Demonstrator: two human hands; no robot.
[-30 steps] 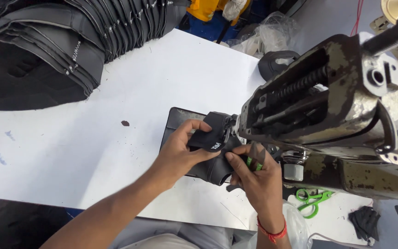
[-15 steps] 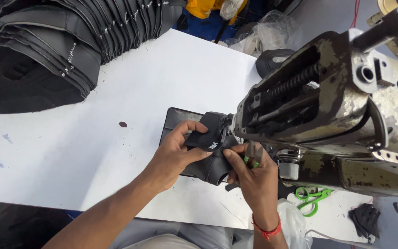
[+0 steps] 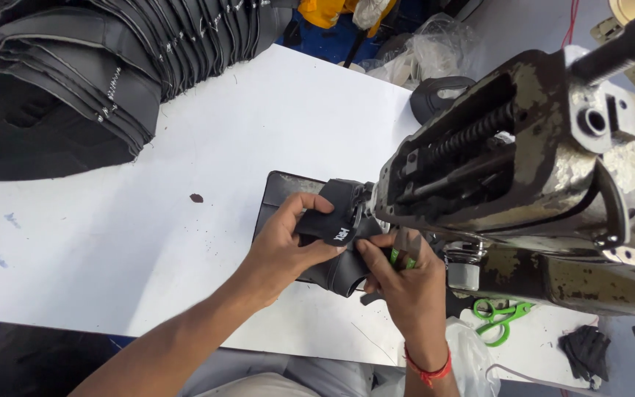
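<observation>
Head view: we note the left hand (image 3: 282,246) and right hand (image 3: 404,281) close together, both pinching a black fabric piece (image 3: 336,220) held at the head of the worn sewing machine (image 3: 545,176), over the white table (image 3: 207,147). Stacked black pieces (image 3: 75,81) lie far left; green scissors (image 3: 500,317) rest beneath the machine, right.

Sewing workshop (industrial sewing machine (image 3: 553,169), stacked pieces (image 3: 75,81))

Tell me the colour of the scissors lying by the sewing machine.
Bright green scissors, on the white table; head view.
</observation>
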